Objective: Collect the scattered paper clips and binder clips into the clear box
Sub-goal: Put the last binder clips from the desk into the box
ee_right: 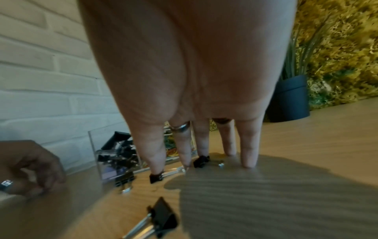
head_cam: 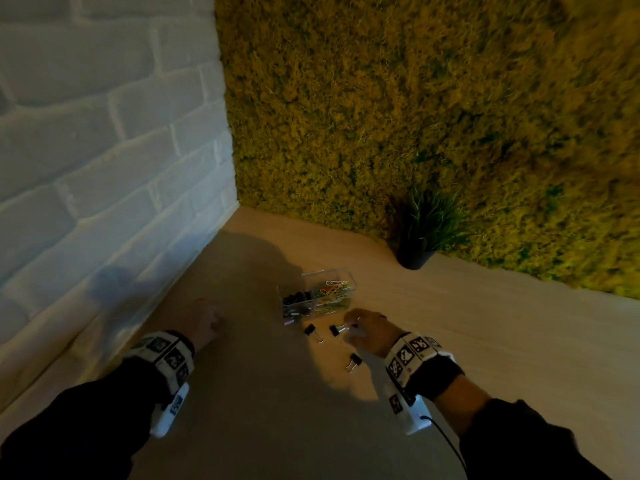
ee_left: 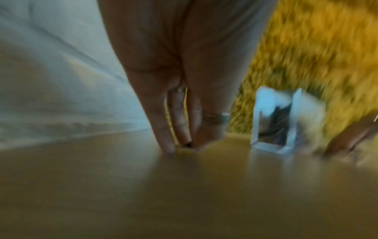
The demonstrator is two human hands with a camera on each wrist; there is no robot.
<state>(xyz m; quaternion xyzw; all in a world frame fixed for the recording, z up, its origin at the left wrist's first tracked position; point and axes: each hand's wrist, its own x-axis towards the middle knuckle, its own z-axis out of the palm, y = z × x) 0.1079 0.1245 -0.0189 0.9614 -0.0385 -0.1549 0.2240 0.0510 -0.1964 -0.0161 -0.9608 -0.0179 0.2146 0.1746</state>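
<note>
The clear box stands mid-table, with black binder clips in its left half and coloured paper clips in its right. My right hand reaches down just in front of it, thumb and forefinger pinching a black binder clip that lies on the wood. A second clip sits between the fingers, a third beside the box, and another nearer me. My left hand is in shadow to the left, fingertips bunched on the table. Blur hides whether it holds anything.
A white brick wall closes the left side and a moss wall the back. A dark pot with a grass plant stands behind the box to the right. The wooden table stretches out to the right.
</note>
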